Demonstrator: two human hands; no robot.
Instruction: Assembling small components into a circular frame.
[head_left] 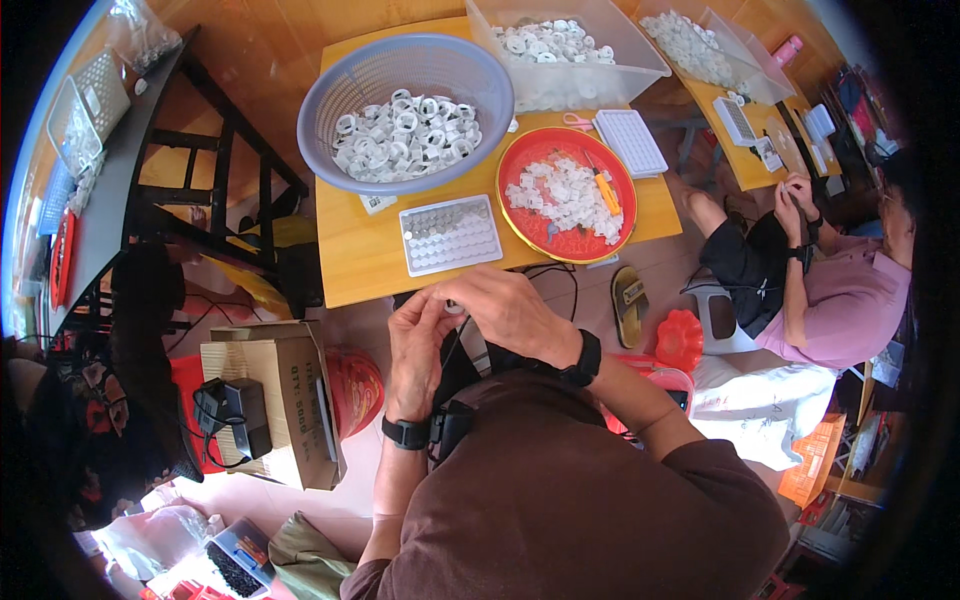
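My left hand [414, 335] and my right hand [508, 312] meet just off the table's near edge. Pinched between their fingertips is a small white round part [454, 308], mostly covered by the fingers. Beyond them, a white tray [470, 248] on the table carries rows of small round pieces, clear-looking in its far rows. To its right a red round tray [530, 236] with a yellow rim holds a heap of small whitish pieces [562, 196] and an orange-handled tool [607, 193]. Behind stands a blue-grey basket [312, 140] full of white ring-shaped parts [405, 135].
A clear bin [570, 88] of white parts, pink-handled scissors [577, 121] and another white tray [632, 143] occupy the table's far right. A cardboard box [270, 400] stands at my left. On the right a co-worker in a pink shirt [840, 290] sits by another table. A sandal [629, 305] lies on the floor.
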